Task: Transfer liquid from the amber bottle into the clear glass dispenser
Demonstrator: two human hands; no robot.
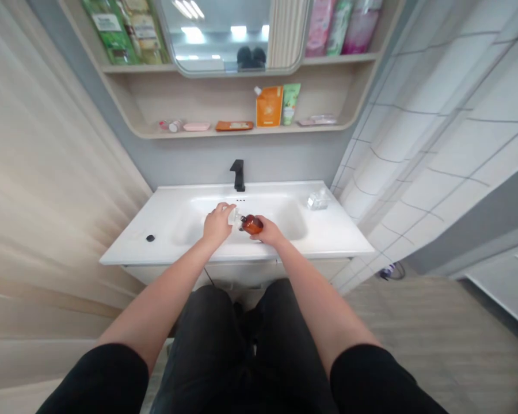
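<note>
Over the white sink basin (190, 224) my right hand (268, 231) grips a brown bottle (252, 224), tilted on its side with its dark neck toward the left. My left hand (218, 224) closes its fingers around a small clear container (232, 216). The bottle's neck is at the container's mouth; whether they touch I cannot tell. A small black cap (151, 238) lies on the counter to the left. On the right of the counter stands a clear bottle or jar (317, 200).
Behind the basin rises a black faucet (238, 175). Above it a wall shelf (190, 135) holds an orange pouch (269, 106), a green tube (290, 103) and small packets, below a mirror (237, 34). Curtains hang left (47, 172) and right (440, 115).
</note>
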